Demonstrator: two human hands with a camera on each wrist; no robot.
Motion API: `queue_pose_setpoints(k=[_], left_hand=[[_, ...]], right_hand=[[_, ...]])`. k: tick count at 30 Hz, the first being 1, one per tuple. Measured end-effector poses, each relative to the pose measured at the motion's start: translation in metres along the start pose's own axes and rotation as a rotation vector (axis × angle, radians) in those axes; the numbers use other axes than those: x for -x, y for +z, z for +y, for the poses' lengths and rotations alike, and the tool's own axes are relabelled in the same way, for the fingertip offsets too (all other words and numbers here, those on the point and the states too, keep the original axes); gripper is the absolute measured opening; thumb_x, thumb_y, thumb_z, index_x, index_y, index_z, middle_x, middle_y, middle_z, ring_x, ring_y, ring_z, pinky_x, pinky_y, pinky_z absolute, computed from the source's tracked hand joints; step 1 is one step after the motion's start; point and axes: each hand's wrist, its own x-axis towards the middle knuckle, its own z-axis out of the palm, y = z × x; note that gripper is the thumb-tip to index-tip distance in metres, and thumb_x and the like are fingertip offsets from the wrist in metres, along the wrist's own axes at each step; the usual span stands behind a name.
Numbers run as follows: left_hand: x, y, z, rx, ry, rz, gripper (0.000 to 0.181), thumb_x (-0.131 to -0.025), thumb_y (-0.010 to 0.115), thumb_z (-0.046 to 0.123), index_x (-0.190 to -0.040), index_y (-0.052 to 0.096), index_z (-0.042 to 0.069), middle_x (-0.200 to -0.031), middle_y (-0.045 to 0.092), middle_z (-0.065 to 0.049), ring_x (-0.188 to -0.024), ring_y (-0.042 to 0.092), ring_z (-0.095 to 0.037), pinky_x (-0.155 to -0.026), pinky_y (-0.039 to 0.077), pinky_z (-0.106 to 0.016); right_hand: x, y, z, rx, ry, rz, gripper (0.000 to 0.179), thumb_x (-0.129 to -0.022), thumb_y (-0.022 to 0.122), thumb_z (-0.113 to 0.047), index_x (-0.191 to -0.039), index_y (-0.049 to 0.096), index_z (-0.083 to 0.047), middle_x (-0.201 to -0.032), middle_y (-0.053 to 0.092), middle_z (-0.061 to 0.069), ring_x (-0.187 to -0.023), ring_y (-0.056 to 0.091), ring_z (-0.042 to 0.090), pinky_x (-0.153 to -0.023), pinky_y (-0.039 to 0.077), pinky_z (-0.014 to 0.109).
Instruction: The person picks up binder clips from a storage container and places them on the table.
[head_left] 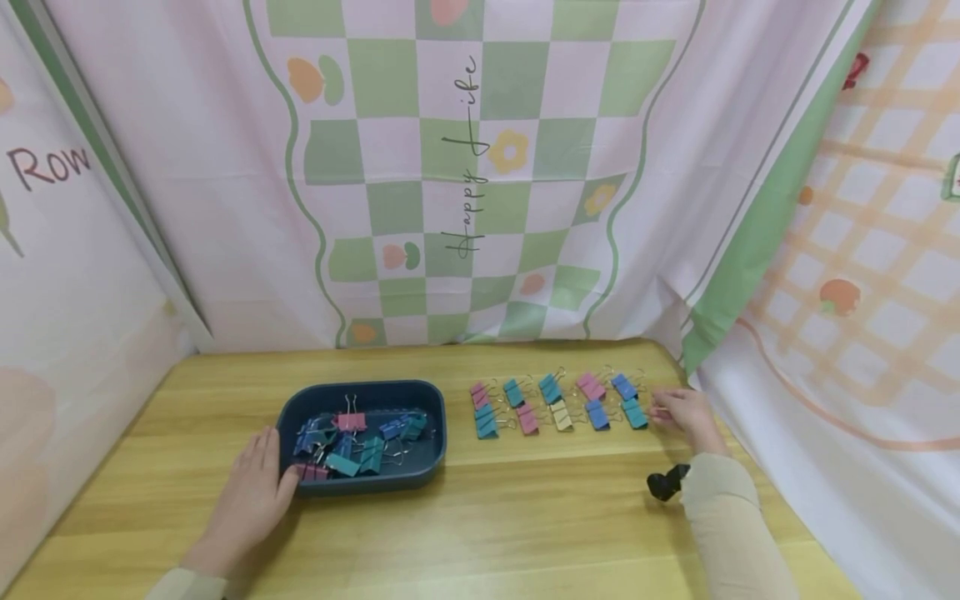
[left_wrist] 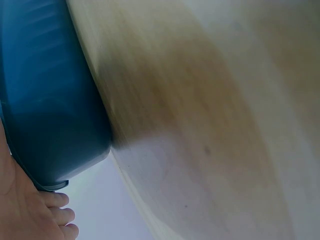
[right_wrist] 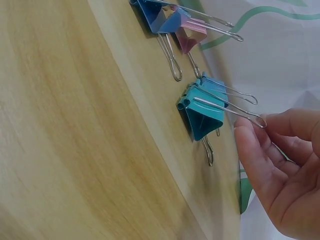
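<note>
The right hand [head_left: 684,414] pinches the wire handle [right_wrist: 245,113] of the teal clip [head_left: 634,414], at the near row's right end on the counter [head_left: 510,525]. Nudge it gently. The left hand [head_left: 253,483] lies loosely against the box [head_left: 367,485].

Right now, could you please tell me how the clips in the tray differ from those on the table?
The tray clips lie jumbled, whereas the table clips form two rows. The table clips include a cream one; among the tray clips no cream shows. Both groups include pink, blue and teal.
</note>
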Motion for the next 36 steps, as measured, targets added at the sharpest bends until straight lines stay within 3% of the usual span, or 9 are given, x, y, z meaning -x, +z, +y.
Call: queue_pose_setpoints(k=[5,10,13,19,28,36], left_hand=[[0.0,-0.001,0.001,0.008,-0.001,0.001,0.065,-0.096,0.039,0.026,-0.135,0.017,-0.021,-0.139,0.015,-0.04,-0.127,0.016,-0.053,-0.103,0.015,-0.06],[0.001,-0.001,0.001,0.007,-0.003,0.0,0.065,-0.097,0.039,0.026,-0.135,0.017,-0.021,-0.139,0.015,-0.04,-0.127,0.016,-0.053,-0.103,0.015,-0.06],[0.001,-0.001,0.001,0.003,-0.004,-0.001,0.065,-0.097,0.039,0.027,-0.135,0.017,-0.021,-0.14,0.015,-0.039,-0.127,0.016,-0.052,-0.103,0.015,-0.059],[0.0,-0.001,0.0,-0.004,-0.004,-0.001,0.065,-0.097,0.039,0.027,-0.136,0.017,-0.02,-0.14,0.016,-0.039,-0.128,0.016,-0.052,-0.104,0.015,-0.059],[0.0,0.001,0.0,-0.009,0.003,0.016,0.065,-0.096,0.04,0.026,-0.134,0.019,-0.021,-0.139,0.017,-0.039,-0.127,0.017,-0.052,-0.103,0.016,-0.059],[0.0,0.001,-0.001,-0.002,-0.003,0.008,0.065,-0.096,0.04,0.026,-0.135,0.017,-0.021,-0.14,0.016,-0.039,-0.128,0.016,-0.052,-0.103,0.015,-0.059]], right_hand=[[0.003,-0.001,-0.004,0.016,-0.008,0.011,0.047,-0.096,0.045,-0.009,-0.131,0.029,0.019,-0.093,0.063,0.018,-0.07,0.065,0.013,-0.072,0.054,0.028],[0.004,0.001,-0.012,0.069,-0.056,0.061,0.048,-0.097,0.043,-0.015,-0.134,0.032,0.014,-0.12,0.046,0.031,-0.076,0.063,0.012,-0.074,0.054,0.027],[0.005,0.003,-0.02,0.078,-0.09,0.091,0.048,-0.097,0.045,-0.017,-0.133,0.035,0.012,-0.128,0.039,0.033,-0.078,0.063,0.01,-0.074,0.053,0.026],[0.012,0.014,-0.043,0.099,-0.179,0.09,0.048,-0.096,0.048,-0.019,-0.132,0.038,0.011,-0.124,0.043,0.03,-0.078,0.062,0.009,-0.074,0.053,0.025],[0.024,0.043,-0.08,0.101,-0.268,0.004,0.055,-0.095,0.052,-0.025,-0.136,0.036,0.007,-0.124,0.047,0.024,-0.083,0.061,0.011,-0.078,0.052,0.029],[0.036,0.079,-0.109,0.066,-0.346,-0.082,0.051,-0.093,0.055,-0.021,-0.132,0.04,0.008,-0.102,0.056,0.007,-0.082,0.061,0.017,-0.076,0.053,0.031]])
